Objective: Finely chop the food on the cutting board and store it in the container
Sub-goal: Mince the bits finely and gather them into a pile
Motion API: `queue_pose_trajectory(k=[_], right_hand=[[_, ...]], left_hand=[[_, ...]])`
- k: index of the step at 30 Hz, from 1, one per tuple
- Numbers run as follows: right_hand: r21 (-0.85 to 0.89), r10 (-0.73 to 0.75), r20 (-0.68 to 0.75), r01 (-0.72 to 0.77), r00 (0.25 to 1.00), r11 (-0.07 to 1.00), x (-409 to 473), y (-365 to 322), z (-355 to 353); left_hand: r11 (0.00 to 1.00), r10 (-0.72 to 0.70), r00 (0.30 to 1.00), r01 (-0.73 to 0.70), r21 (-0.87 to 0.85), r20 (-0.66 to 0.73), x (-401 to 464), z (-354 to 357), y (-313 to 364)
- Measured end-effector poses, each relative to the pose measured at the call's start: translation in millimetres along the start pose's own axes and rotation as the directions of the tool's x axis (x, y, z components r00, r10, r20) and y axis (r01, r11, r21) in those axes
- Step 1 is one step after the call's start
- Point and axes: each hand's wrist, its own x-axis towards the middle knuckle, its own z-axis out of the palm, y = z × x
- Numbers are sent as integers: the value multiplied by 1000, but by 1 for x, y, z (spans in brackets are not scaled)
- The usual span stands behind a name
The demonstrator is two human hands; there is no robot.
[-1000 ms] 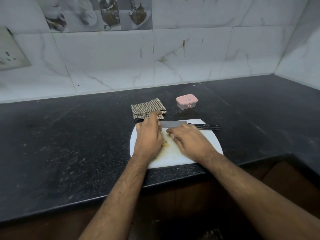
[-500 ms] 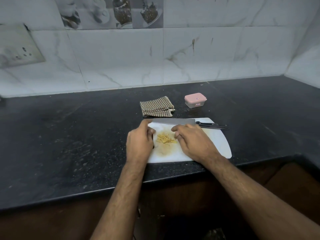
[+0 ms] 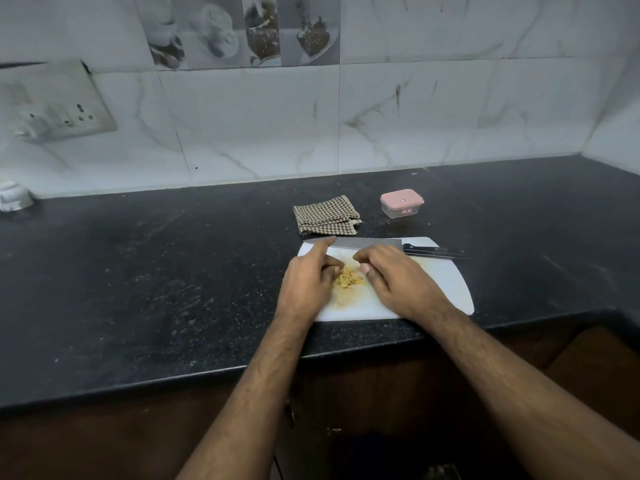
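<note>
Left hand (image 3: 306, 284): rests on the near-left part of the cutting board (image 3: 446, 282), forefinger stretched toward the blade, other fingers loosely curled beside the pile; it holds nothing. We judge it is corralling the pieces.
Right hand (image 3: 394, 282): opposite, fingers curled inward at the pile's edge; whether they pinch any shreds we cannot tell.
Chopped food (image 3: 348, 281): small yellow heap of shreds mid-board, between our two hands (gathered, we judge, for another pass or for lifting out).
Kitchen knife (image 3: 398, 247): lies flat along the board's far edge, handle to the right, out of the hands' way.
Checked cloth (image 3: 325, 216): folded just beyond the board.
Container (image 3: 401, 203): pink lid on, well behind the board; it must be opened before storing.
</note>
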Motion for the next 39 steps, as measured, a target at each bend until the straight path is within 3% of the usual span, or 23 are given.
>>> queue_pose_trajectory(k=[5, 9, 12, 16, 21, 25, 30, 39], right_hand=[[-18, -56, 196, 60, 979, 998, 2, -3, 2], [-43, -64, 248, 77, 967, 996, 5, -1, 2], [-47, -120, 274, 138, 954, 989, 7, -2, 2], [-54, -112, 203, 126, 973, 991, 6, 0, 1], [-21, -63, 75, 64, 995, 998, 1, -3, -1], [-8, -23, 45, 24, 999, 1000, 3, 0, -1], [-30, 14, 8, -14, 1000, 999, 4, 2, 1], [-203, 16, -114, -39, 993, 979, 8, -6, -5]], left_hand=[[991, 11, 999, -16, -129, -38, -3, -4, -1], [989, -52, 976, 21, -147, -211, -3, -6, -1], [983, -114, 971, 81, -162, -210, -3, -6, 0], [967, -142, 980, 107, -231, -141, -3, -6, 3], [969, -71, 990, 39, -244, -124, 0, -2, 0], [989, -20, 989, -2, -151, -143, 4, 0, 1], [995, 87, 996, -87, 54, -1, 23, 0, 12], [985, 105, 994, -103, 142, -13, 92, 11, 25]])
